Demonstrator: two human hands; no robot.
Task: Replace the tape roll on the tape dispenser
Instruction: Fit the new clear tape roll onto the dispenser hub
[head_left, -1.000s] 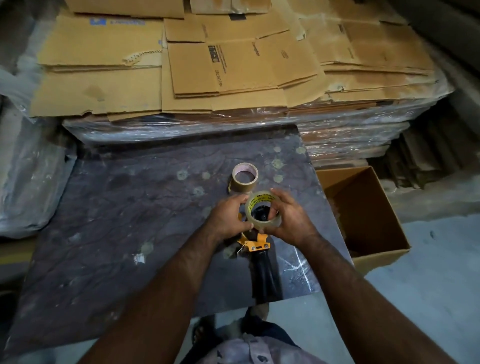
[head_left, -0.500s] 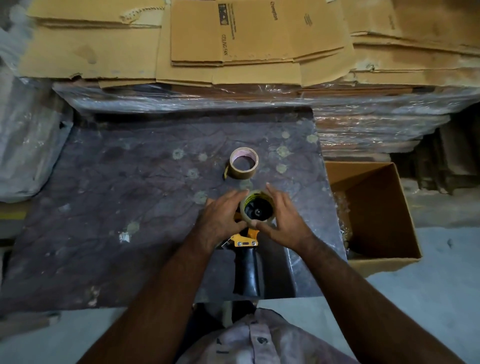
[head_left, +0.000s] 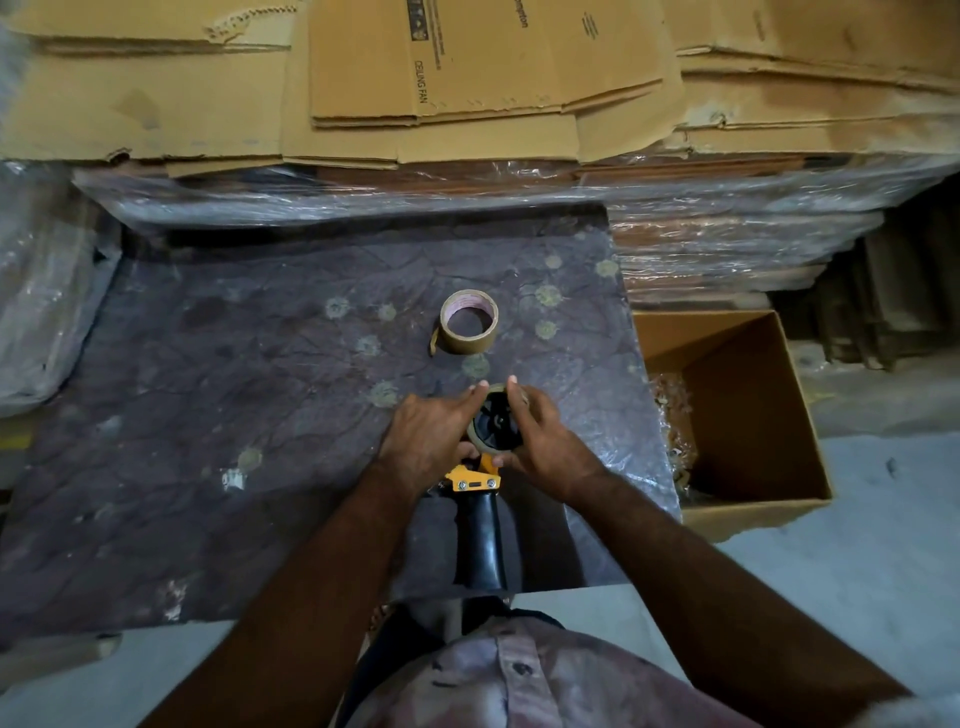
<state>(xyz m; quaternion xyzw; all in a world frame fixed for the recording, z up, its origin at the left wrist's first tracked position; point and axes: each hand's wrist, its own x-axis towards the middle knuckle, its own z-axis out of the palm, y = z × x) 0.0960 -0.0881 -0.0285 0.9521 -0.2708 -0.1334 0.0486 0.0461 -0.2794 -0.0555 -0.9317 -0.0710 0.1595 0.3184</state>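
Step in hand: seating a tape roll on the spindle of the tape dispenser. The dispenser lies flat on the counter near its front edge, black handle toward the person, yellow frame just behind the hub. The roll sits around the black hub and appears close to fully down, though the fingers hide most of its rim.

Left hand: fingers curled over the roll's left side, thumb at the lower edge by the yellow frame, grasping the roll. Right hand: fingers arched over the right side, index tip at the far rim, also gripping the roll. Both forearms converge from below.

A second roll (which of the two is the spent one cannot be told) stands apart, farther back on the counter.

Next move, as judged: press the roll evenly home, then find the free end and thread it toward the cutter.
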